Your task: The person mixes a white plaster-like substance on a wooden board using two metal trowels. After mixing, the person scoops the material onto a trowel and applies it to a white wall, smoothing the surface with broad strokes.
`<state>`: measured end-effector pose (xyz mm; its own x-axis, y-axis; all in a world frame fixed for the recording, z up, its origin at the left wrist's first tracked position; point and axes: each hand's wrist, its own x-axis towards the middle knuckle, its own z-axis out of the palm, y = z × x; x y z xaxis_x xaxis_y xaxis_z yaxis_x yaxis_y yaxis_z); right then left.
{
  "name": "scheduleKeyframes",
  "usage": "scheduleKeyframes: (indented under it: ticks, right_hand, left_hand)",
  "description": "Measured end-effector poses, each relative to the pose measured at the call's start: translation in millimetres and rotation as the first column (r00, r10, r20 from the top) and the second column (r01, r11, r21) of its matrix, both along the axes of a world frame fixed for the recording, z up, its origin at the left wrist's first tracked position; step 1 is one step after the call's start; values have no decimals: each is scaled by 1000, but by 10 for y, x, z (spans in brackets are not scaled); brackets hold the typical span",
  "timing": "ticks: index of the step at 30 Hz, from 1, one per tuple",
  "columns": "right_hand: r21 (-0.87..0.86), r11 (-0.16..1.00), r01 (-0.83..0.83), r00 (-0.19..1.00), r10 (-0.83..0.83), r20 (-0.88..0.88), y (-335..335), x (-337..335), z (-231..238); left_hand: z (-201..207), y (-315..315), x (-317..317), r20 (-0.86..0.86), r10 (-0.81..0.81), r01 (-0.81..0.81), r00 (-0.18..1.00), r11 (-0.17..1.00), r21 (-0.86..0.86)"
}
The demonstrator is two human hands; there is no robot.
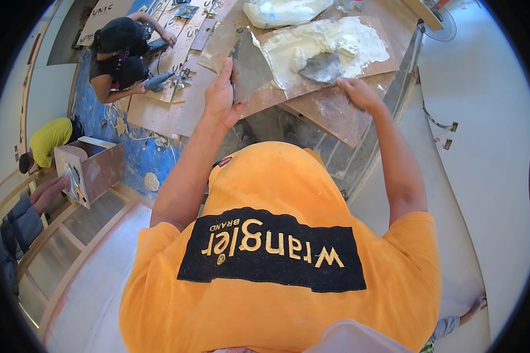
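My left hand (221, 97) grips the edge of a flat grey metal plate (250, 67), thumb on one side. White paste lines the plate's right edge. My right hand (360, 95) is closed around the handle of a trowel (322, 69), mostly hidden by the fingers. The trowel's grey blade lies in a thick spread of white paste (359, 56), with lumps heaped around it. This paste covers much of a brown board (265, 100) in front of me.
A white bag (285, 12) stands behind the paste. Another brown board (335, 120) juts out below. At far left, a person in black (115, 44) holds power tools over boards; a person in yellow (52, 141) bends near a wooden box (106, 167). Cables litter the blue floor covering (138, 156).
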<state>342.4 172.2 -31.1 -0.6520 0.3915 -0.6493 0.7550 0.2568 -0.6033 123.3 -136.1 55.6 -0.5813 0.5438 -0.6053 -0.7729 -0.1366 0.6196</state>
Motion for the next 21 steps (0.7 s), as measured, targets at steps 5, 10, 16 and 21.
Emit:
scheduleKeyframes:
  ticks: [5,10,16,21]
  right_hand:
    - [347,824,-448,894,424,147,393,-717,595]
    - [711,346,-613,733,586,346,38,-927,1468]
    - [811,216,-544,778,490,392,-481,-832,1418]
    - [841,274,-467,835,449,317,-920,-567,875]
  left_hand:
    - [139,91,90,39,20,-18,999,999,-37]
    - [16,-39,43,2,8,-8,1000,1000,21]
    - [97,-94,42,75,108,-107,991,994,-20]
    - [-156,-248,-17,27,9,-11,1000,997,74]
